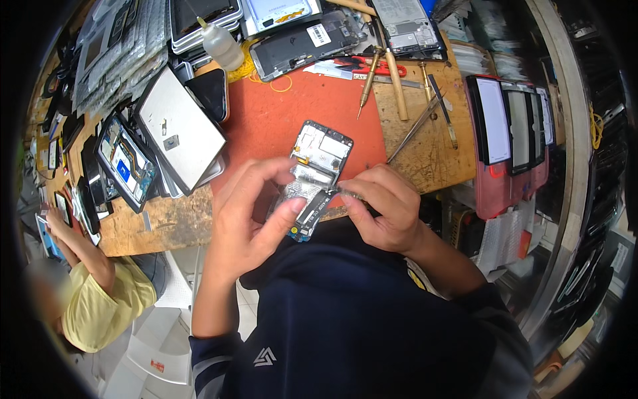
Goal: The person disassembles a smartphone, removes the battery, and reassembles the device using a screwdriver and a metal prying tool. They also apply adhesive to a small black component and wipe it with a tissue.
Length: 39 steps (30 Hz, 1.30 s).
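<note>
Both hands raise an opened phone (pixel 314 178) off the worktop's (pixel 425 153) near edge, close for viewing. Left hand (pixel 249 219) grips its lower end, steadying it; right hand (pixel 385 209) pinches a small part (pixel 347 193) at its side. Tweezers (pixel 415 126) lie within reach, right.

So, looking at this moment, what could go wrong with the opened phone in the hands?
The opened phone is held in the air at the workbench edge by the left hand only, so it might slip and fall. The right hand pinches a small tool at the exposed lower board; too much force could perhaps damage it. Any tiny part that drops could be lost on the person's lap.
</note>
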### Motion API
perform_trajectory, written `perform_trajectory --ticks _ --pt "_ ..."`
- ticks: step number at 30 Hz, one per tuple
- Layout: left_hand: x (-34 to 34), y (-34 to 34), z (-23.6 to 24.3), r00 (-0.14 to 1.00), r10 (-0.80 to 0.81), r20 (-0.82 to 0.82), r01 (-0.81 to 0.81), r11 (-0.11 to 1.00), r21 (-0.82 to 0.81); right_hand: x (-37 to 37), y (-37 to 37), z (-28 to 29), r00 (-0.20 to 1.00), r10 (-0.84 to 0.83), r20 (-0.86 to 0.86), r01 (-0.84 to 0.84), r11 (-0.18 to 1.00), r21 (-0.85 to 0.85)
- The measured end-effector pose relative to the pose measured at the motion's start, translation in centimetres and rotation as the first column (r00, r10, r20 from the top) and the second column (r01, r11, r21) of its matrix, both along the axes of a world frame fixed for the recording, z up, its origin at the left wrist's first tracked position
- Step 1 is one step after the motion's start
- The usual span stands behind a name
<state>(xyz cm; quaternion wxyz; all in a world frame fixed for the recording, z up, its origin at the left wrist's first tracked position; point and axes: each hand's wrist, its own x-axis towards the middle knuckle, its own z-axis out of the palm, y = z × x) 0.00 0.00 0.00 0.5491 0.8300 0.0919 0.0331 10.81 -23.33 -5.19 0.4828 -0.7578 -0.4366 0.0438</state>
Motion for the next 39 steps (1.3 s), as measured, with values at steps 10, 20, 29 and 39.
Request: perform_trajectory --ticks 10,20,29,39 --pt "-0.7 0.7 -2.5 0.972 -0.121 0.199 0.071 0.967 0.243 9.5 -3.4 4.5 0.892 0.021 0.451 0.21 0.864 -0.457" --pt "-0.3 -0.1 -4.3 0.947 -0.086 0.308 -0.012 0.953 0.303 9.5 -1.8 4.7 0.964 -0.104 -0.246 0.151 0.972 0.18" --pt "0.0 -0.1 -4.4 0.947 -0.091 0.307 -0.014 0.946 0.324 3.6 6.4 0.3 0.722 0.05 -0.69 0.18 0.949 0.257" --pt "0.2 -0.1 -4.1 0.956 -0.073 0.285 -0.022 0.948 0.318 3.7 5.9 -0.4 0.799 0.105 -0.592 0.064 0.964 0.257"
